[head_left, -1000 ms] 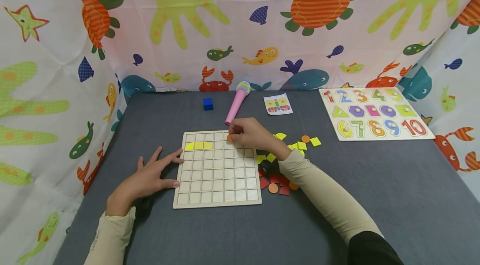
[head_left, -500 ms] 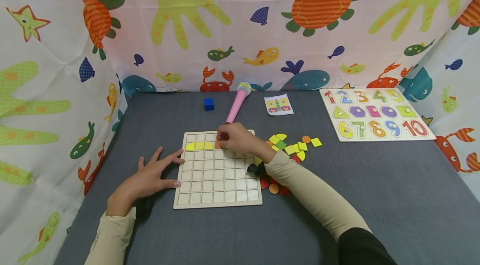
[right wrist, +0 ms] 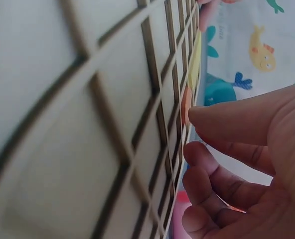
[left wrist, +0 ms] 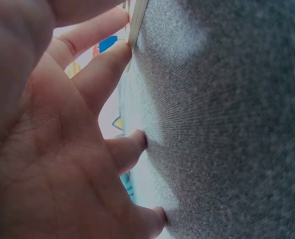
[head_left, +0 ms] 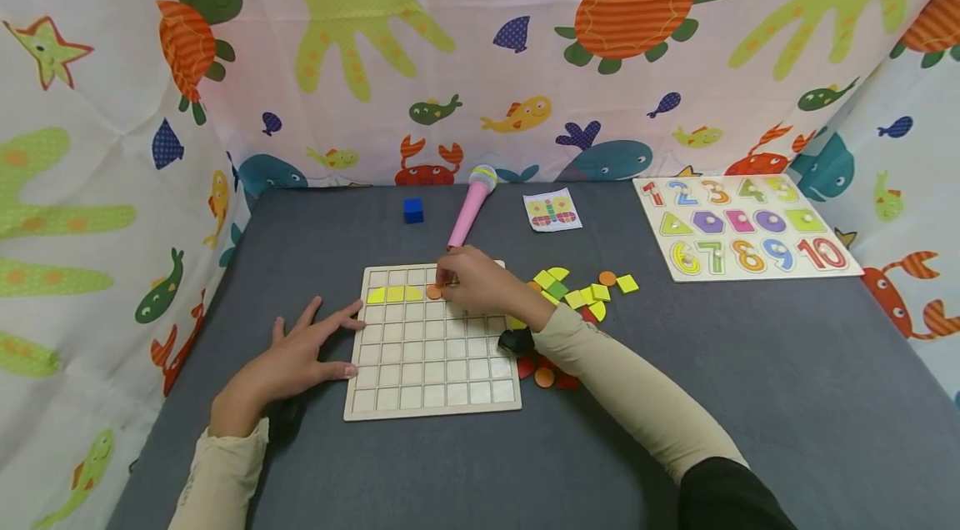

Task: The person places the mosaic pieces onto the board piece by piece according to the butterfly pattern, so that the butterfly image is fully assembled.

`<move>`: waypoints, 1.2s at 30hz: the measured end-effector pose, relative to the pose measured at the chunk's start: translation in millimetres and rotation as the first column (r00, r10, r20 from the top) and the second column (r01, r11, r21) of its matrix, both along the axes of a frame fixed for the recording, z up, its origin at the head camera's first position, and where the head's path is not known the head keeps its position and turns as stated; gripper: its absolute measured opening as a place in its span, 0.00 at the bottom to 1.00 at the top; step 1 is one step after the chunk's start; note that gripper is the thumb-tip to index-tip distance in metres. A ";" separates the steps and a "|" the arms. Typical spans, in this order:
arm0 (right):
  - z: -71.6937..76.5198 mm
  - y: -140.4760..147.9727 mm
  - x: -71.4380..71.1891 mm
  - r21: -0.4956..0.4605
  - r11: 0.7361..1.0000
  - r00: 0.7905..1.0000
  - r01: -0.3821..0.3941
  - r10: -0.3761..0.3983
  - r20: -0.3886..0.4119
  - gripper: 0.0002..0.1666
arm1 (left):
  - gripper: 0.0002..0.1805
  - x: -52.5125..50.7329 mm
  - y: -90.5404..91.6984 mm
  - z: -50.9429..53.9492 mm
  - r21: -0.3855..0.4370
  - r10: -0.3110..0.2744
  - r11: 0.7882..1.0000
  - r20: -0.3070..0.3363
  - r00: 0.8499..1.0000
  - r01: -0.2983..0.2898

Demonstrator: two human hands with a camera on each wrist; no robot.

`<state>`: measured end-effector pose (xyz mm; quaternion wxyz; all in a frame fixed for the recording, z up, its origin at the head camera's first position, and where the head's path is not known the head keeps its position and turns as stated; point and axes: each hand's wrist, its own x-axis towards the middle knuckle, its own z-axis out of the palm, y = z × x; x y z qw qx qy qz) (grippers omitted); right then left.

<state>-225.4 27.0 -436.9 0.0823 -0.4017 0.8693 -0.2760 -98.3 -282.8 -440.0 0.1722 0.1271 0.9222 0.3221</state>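
A pale wooden grid board (head_left: 423, 363) lies flat on the grey table. Near its top left, a yellow quarter-round piece (head_left: 377, 295) and two yellow squares (head_left: 405, 294) sit in a row of cells. Just right of them is an orange disc (head_left: 433, 292). My right hand (head_left: 483, 284) is over the board beside that disc; in the right wrist view the thumb (right wrist: 222, 119) touches the disc's edge, the other fingers loosely curled apart from it. My left hand (head_left: 292, 359) spreads its fingers along the board's left edge, where two fingertips touch the rim (left wrist: 136, 25) in the left wrist view.
Loose yellow, green, orange and red pieces (head_left: 581, 297) lie right of the board, partly behind my right forearm. Behind the board are a blue cube (head_left: 413, 210), a pink toy microphone (head_left: 472, 205) and a butterfly picture card (head_left: 552, 210). A number puzzle board (head_left: 746, 226) lies back right.
My right hand has moved left and slightly toward me with the orange disc, down to the cell beside the yellow row. The disc now shows clear of the fingertips. My left hand stays put.
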 end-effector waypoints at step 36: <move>4.1 147.6 6.3 0.050 0.993 0.990 0.103 -0.107 0.092 0.17 | 0.53 0.5 1.2 -0.4 0.005 0.003 1.000 0.009 1.000 -0.003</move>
